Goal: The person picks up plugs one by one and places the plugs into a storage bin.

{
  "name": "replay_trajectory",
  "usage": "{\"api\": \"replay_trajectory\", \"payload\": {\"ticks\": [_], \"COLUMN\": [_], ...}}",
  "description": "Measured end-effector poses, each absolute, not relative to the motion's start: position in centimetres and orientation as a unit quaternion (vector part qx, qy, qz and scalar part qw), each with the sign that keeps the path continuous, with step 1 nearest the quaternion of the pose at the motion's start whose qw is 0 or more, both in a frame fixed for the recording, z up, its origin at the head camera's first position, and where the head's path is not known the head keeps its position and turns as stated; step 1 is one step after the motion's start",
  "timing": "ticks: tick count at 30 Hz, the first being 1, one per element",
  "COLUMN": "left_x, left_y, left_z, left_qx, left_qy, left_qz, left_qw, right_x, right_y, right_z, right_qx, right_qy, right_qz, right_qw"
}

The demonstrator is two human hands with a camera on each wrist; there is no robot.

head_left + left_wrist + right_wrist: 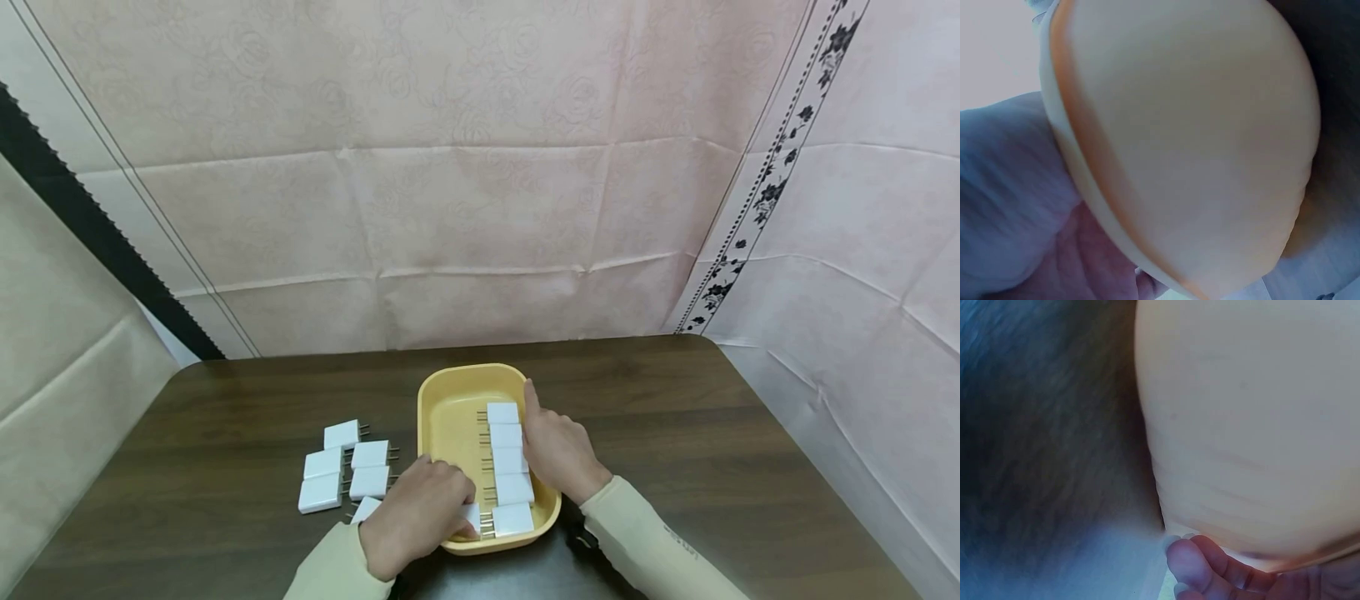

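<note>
A yellow tray (453,417) sits on the table with a column of several white plug adapters (507,460) along its right side, prongs pointing left. My left hand (427,507) reaches over the front left rim and pinches another white plug adapter (471,517) inside the tray, mostly covered by the fingers. At the right rim, my right hand (558,450) holds the tray, one finger stretched along the edge. In the right wrist view, fingertips (1190,561) show beside the tray's pale wall (1247,425). The left wrist view is mostly filled by the tray wall (1197,137).
Left of the tray, several more white plug adapters (321,492) lie on the dark wooden table (225,467), prongs to the right; one is partly behind the left hand. Pale patterned cloth (480,217) hangs behind the table and at both sides.
</note>
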State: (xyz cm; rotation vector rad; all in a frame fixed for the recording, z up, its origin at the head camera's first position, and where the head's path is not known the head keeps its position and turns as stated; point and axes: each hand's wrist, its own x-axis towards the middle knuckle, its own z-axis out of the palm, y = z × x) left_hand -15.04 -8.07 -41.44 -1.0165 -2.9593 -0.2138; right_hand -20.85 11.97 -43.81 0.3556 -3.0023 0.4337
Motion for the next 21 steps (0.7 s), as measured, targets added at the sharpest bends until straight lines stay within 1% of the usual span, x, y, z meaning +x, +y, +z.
{"api": "replay_trajectory", "payload": {"ticks": [10, 12, 17, 21], "left_x": [-15.1, -15.2, -15.7, -16.2], "left_y": [-8.3, -8.5, -9.2, -10.0], "left_z": [-41.0, -40.8, -40.1, -39.6], "left_qx": [-0.337, -0.339, -0.334, -0.305], "left_qy": [-0.938, -0.936, -0.933, -0.94], "left_qz": [-0.087, -0.096, -0.124, -0.127], "left_qw": [0.002, 0.009, 0.044, 0.081], "right_x": [-20.8, -20.8, -20.9, -21.0], "right_y": [12.1, 12.1, 12.1, 12.0], "right_z": [-43.9, -43.9, -43.9, -43.9], "right_qx": [0.111, 0.112, 0.117, 0.117], "right_qy": [-0.982, -0.982, -0.982, -0.982], "right_qz": [0.149, 0.149, 0.145, 0.143], "right_qw": [0.031, 0.031, 0.038, 0.04]}}
